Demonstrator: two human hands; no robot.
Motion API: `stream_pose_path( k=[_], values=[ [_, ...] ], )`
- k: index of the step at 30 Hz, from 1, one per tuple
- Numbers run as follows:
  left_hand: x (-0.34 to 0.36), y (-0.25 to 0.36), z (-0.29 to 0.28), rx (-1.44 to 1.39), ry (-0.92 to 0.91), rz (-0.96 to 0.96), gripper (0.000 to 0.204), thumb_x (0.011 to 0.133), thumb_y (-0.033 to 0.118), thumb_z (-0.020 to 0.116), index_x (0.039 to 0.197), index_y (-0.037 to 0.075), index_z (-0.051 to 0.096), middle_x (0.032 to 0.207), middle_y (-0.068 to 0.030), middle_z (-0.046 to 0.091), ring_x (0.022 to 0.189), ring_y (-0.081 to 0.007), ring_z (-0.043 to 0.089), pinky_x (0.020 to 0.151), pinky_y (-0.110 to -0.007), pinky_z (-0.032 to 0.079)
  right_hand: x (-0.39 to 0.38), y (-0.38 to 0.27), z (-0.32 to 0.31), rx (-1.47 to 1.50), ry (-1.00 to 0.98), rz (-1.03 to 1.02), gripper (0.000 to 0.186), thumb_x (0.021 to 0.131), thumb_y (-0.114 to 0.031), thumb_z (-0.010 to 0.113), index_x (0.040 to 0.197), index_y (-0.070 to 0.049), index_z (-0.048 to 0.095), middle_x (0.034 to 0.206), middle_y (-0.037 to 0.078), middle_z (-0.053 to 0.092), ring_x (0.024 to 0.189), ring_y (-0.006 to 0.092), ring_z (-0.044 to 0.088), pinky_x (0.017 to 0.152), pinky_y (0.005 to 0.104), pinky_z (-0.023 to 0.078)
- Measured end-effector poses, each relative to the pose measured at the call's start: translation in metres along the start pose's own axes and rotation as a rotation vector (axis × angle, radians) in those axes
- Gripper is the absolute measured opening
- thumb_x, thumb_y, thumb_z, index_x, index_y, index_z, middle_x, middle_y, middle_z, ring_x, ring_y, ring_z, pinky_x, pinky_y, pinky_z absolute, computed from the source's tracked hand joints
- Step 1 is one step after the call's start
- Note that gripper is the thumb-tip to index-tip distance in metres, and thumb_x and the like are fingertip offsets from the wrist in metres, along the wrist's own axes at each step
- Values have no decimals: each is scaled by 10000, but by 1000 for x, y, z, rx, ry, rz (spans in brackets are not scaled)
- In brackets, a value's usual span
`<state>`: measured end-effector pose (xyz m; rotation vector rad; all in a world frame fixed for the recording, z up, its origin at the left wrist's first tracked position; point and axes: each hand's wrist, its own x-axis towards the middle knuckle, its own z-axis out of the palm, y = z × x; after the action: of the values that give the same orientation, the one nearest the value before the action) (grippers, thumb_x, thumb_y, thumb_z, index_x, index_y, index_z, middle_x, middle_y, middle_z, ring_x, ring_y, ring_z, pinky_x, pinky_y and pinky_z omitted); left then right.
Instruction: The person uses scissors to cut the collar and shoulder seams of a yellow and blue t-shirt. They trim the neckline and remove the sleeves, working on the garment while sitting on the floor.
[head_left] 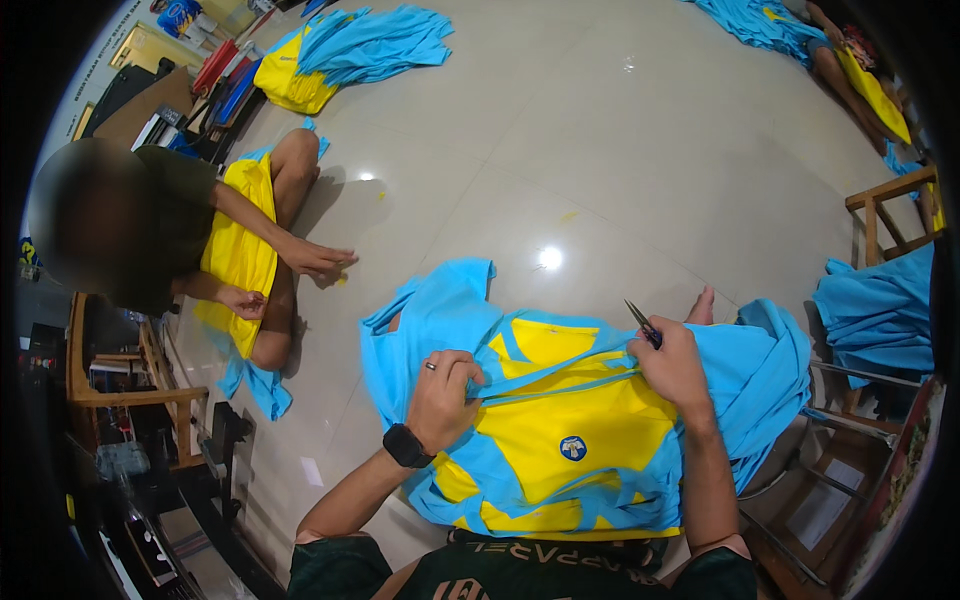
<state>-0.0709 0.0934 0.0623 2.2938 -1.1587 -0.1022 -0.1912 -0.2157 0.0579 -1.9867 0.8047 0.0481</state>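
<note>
Across my lap lies a yellow and light-blue garment [560, 440] with a small round blue badge on its yellow middle. My left hand [445, 397], wearing a ring, is closed on a light-blue edge of the cloth. A band of blue trim stretches from there toward my right hand [675, 368]. That hand is closed around a pair of thread snips [645, 325], whose pointed dark blades stick up and away from me. Whether its fingers also pinch the trim, I cannot tell.
On the left a person [170, 220] sits on the floor with a yellow garment [240, 250] on the lap. A pile of blue and yellow garments [350, 55] lies far left. Wooden frames [895, 205] and more blue cloth [880, 310] stand at right.
</note>
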Motion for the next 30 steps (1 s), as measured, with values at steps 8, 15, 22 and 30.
stream_pose_path(
  k=[8,15,22,30],
  values=[
    [-27,-12,10,-63,-32,189,246,690,-113,733,804,56,595,881,-92,617,841,-301,610,774,-388,509,-3,2,-16,-242,-447,-190,228,754,-186,698,823,28,733,766,241,688,733,400,678,740,404,549],
    [-30,-8,12,-94,-21,82,329,728,-119,709,1007,33,627,952,-99,668,883,-323,642,802,-375,531,-4,6,-21,-339,-610,-276,274,767,-230,740,852,30,734,809,235,699,747,409,678,710,444,534],
    [-3,-10,-10,-780,-282,-692,486,870,-148,583,1328,10,533,1105,-136,749,1020,-190,712,924,-321,549,-1,-7,1,-61,-173,-75,372,916,-260,714,965,106,667,856,322,673,800,478,666,743,456,523],
    [7,-13,-19,-1452,-360,-725,666,809,-220,629,1405,23,457,1149,-144,741,975,-143,721,868,-271,587,0,-10,10,-137,-97,-59,349,941,-232,689,1009,111,684,936,351,686,920,504,683,822,490,535]
  ],
)
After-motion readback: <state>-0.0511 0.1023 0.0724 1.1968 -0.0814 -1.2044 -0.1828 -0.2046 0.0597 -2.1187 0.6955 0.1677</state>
